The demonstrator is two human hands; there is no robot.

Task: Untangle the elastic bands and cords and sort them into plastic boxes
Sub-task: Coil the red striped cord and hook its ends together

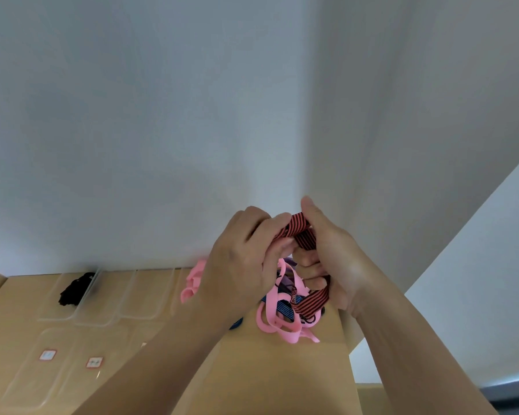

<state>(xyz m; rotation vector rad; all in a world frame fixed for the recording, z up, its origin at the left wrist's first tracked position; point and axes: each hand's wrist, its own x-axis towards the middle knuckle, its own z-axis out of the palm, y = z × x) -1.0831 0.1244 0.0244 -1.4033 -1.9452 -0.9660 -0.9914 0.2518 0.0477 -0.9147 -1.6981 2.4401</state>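
- In hand: a red-and-black striped flat elastic band (297, 227), raised off the surface and bridging the gap between the two hands, a second run passing down under the right palm.
- Gripped at one end by the left hand (240, 265), fingers curled, thumb and fingertips pinching the fabric.
- Gripped also by the right hand (327, 256), thumb upright on top, lower fingers curled round the second run.
- Hanging directly below both hands: a tangle of pink flat bands, blue-and-black striped elastic and a purple strip (277, 313), caught up with the striped band. Contact of the lowest loops with the surface not certain.
- Step judged in hand: freeing the striped band from the tangle; no sorting of it yet.
- Next move judged to call for slack, not force: easing the band back through the pink loops while steadying the clump. Hard pulling likely to tighten the snarl.
- Beyond and left of the left hand: a row of clear plastic boxes (138, 316), the far-left one holding a black cord bundle (72, 289).
- Partly hidden behind the left hand: a loose pink band (192, 283); which box, cannot tell.
- Left of the left forearm: clear flat lids with red-bordered labels (48, 354), on the tan tabletop (267, 384).
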